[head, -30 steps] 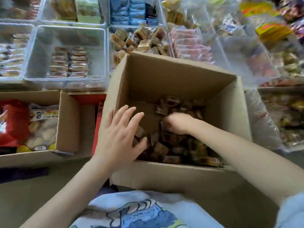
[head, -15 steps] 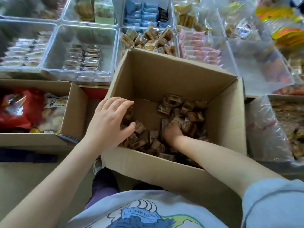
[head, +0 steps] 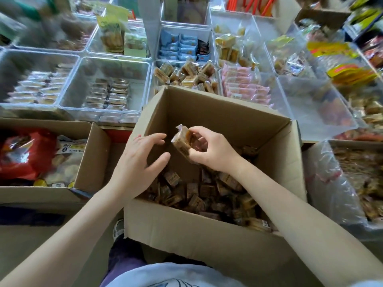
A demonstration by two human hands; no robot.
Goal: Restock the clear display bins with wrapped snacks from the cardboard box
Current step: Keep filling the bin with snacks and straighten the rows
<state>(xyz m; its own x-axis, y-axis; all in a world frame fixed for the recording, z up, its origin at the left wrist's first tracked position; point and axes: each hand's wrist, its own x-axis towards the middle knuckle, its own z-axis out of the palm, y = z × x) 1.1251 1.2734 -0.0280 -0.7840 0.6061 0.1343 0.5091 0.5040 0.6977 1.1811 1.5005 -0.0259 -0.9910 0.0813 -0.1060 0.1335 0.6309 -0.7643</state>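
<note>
An open cardboard box [head: 209, 233] stands in front of me, its bottom covered with several brown wrapped snacks [head: 194, 195]. My right hand [head: 211, 150] is raised above the pile and grips a few wrapped snacks [head: 182, 141] by their left end. My left hand [head: 138, 160] hovers over the box's left wall, fingers spread and relaxed, holding nothing, a short way from the held snacks. Just behind the box, a clear bin [head: 154, 68] holds the same kind of brown snacks [head: 186, 73].
More clear bins lie behind: one with flat wrapped bars [head: 107, 96], one with blue packs [head: 180, 46], one with pink packs [head: 246, 85]. A second cardboard box [head: 91, 160] with bagged goods sits at the left. Plastic-bagged snacks [head: 352, 179] are at the right.
My right hand has come up out of the pile with snacks in its grip. My left hand has lifted and moved toward them. The view has tilted up toward the bins.
</note>
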